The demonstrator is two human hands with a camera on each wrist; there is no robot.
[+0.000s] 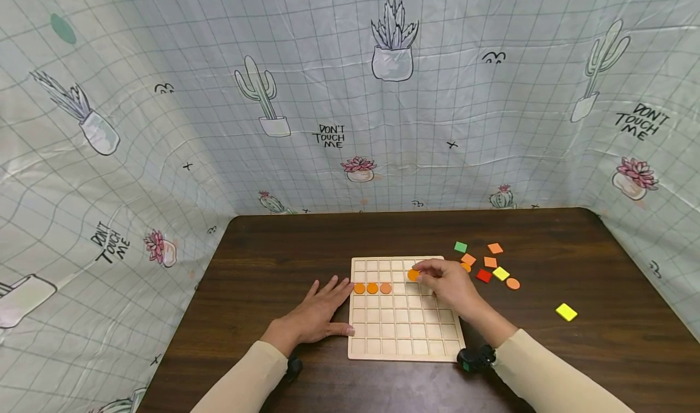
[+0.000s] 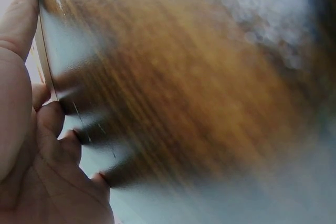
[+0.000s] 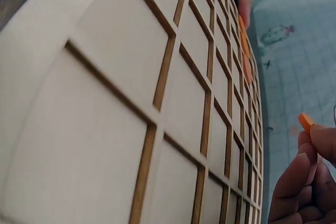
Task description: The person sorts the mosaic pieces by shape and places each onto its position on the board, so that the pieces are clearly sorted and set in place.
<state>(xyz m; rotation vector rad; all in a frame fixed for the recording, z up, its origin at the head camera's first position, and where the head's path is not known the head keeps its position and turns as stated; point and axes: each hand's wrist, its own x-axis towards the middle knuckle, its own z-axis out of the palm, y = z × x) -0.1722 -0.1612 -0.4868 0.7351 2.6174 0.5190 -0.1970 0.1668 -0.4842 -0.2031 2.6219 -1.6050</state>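
Note:
A pale wooden grid board [image 1: 383, 330] lies on the table. Three round orange discs, one of them this disc [image 1: 372, 288], sit side by side in a row at its left. Above the upper right part of the board, my right hand [image 1: 452, 284] pinches another round orange disc [image 1: 413, 275] between thumb and fingers. That same disc [image 3: 305, 121] shows edge-on in the right wrist view. My left hand [image 1: 317, 316] lies with fingers spread on the table, thumb and fingertips touching the board's left edge. Its palm side [image 2: 58, 182] fills the left of the left wrist view.
Right of the board lie several loose pieces: a green square [image 1: 461, 247], a red square [image 1: 483, 276], a yellow square [image 1: 500, 273], an orange disc [image 1: 513, 283] and orange squares. A yellow piece [image 1: 566, 312] lies farther right. A patterned curtain [image 1: 361, 97] surrounds the dark table [image 1: 279, 249].

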